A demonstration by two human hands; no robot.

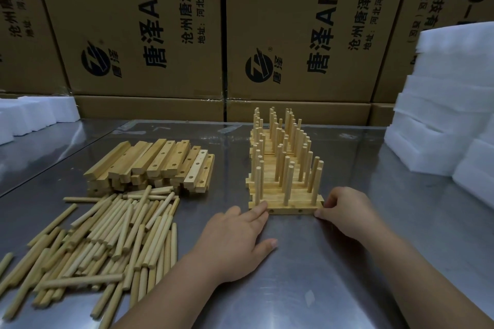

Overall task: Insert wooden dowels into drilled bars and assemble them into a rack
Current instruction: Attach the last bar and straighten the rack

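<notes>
Loose dowels (107, 230) are heaped far L on the tabletop (320, 262), w/ a stack of drilled bars (152, 165) just behind. Left hand (235, 240) lies flat, fingers straight, index tip touching the L end of the front bar (286, 211). The bar's long axis runs L–R, directly ahead of both hands, butted against the row of doweled bars (278, 163). Right hand (344, 211), fingers curled, pinches the R end. Foam blocks (441, 115) sit far R, well apart from the work.

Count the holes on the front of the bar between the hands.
2: one hole near the left hand, another toward the right hand gripping the bar; fingers may hide more.
</notes>
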